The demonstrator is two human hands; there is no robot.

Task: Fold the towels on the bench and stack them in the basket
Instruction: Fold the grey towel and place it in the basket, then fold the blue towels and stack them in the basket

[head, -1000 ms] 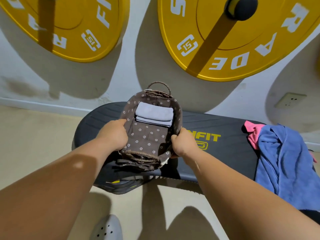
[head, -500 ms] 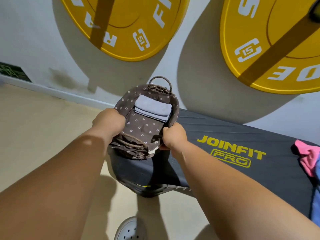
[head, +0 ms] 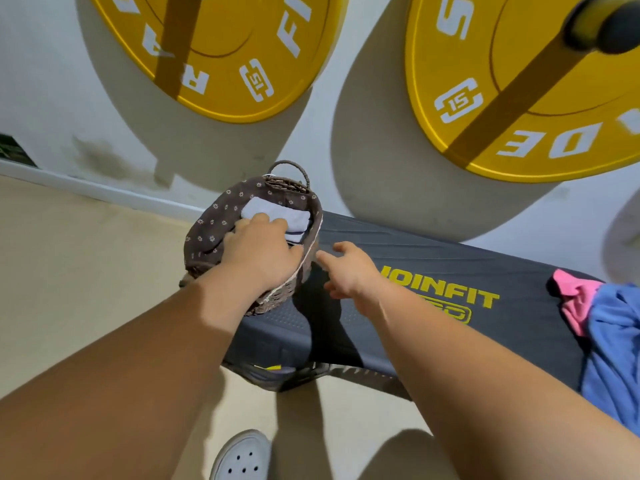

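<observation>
Left hand (head: pixel 263 251) rests flat-fingered on the folded grey towel (head: pixel 277 216) inside the wicker basket (head: pixel 207 233) at the bench (head: pixel 415 258) end, right hand (head: pixel 349 268) hovers spread and empty just beside; risk: a press tips the unbraced basket off the edge, spilling the stack.

The person shows as two bare forearms, two bare hands and one shoe. The left hand (head: pixel 263 251) and its forearm, over the end of the bench (head: pixel 450 258), are bare to the picture's edge; the forearm is shaded toward the elbow and lit near the wrist. The right hand (head: pixel 349 271) and forearm, across the bench's near edge, are bare too and evenly lit, the fingertips blurred. Below the bench's near edge is a pale grey clog (head: pixel 242 455) with a rounded toe and small round holes in its upper
</observation>
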